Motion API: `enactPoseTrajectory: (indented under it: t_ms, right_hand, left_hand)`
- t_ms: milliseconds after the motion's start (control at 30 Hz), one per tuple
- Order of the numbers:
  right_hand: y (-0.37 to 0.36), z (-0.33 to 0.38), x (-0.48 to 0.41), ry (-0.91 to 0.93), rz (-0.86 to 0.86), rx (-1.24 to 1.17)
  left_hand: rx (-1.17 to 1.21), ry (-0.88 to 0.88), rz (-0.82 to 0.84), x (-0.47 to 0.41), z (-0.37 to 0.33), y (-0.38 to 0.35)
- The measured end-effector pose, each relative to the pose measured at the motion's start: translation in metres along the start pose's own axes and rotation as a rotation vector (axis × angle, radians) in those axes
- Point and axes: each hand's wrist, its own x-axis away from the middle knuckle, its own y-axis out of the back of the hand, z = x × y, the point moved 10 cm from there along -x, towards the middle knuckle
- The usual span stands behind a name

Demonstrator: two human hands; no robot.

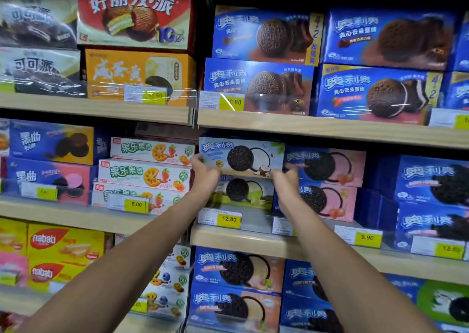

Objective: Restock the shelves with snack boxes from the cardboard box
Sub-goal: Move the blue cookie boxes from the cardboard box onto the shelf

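A pale blue cookie box with a coconut picture (241,156) sits on top of a green-toned cookie box (243,191) on the middle shelf (253,241). My left hand (205,176) grips the pale box's lower left corner. My right hand (285,180) holds its lower right corner, fingers curled at the edge. Both arms reach up from the bottom of the view. The cardboard box is not in view.
Pink cookie boxes (327,166) stand right of the held box, white fruit-biscuit boxes (149,172) left of it. Blue cake boxes (264,86) fill the shelf above. Yellow wafer boxes (58,251) sit lower left. Price tags (228,218) line the shelf edges.
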Motion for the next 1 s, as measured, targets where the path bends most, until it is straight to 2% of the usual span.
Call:
enactPoseTrajectory:
  t_ms: [233,500,700,800,900,1000]
  right_hand:
    - [0.001,-0.010,-0.002,0.041,0.044,0.024]
    - [-0.010,-0.007,-0.009,0.112,0.035,0.057]
    - [-0.013,-0.013,-0.019,0.074,0.093,0.084]
    - [-0.011,-0.015,-0.021,0.073,0.113,0.071]
    - [-0.009,-0.011,-0.020,0.111,0.066,0.170]
    - [0.006,-0.003,-0.020,0.153,-0.053,0.267]
  left_hand:
    - [-0.112,0.042,0.093,-0.009,0.015,-0.012]
    - [-0.092,-0.001,0.017,-0.026,0.022,-0.002]
    - [-0.162,-0.020,0.059,-0.031,0.024,-0.012]
    - [-0.283,-0.062,0.131,-0.034,0.018,-0.022]
    - [-0.489,-0.115,0.243,-0.025,0.015,-0.045]
    - [-0.632,-0.170,0.198,-0.013,0.015,-0.053]
